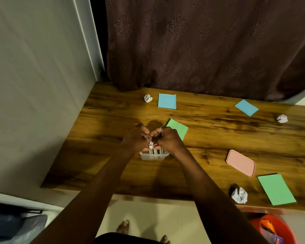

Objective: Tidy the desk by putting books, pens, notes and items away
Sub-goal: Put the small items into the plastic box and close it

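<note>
My left hand (136, 138) and my right hand (165, 140) meet just above a small clear plastic box (153, 156) near the desk's middle. Together they pinch a small white labelled item (151, 144), too small to identify. Similar white items stand inside the box. The box's pink lid (240, 162) lies to the right. Green notes lie behind my right hand (180, 128) and at the front right (276, 189). Blue notes lie at the back (167, 101) and back right (246, 107). Crumpled paper balls sit at the back (148, 98), far right (282, 118) and front right (239, 194).
The wooden desk (104, 155) ends at a grey wall on the left and a brown curtain (201, 50) behind. A red bin (273, 229) with papers stands on the floor under the desk's right front. My bare feet show below.
</note>
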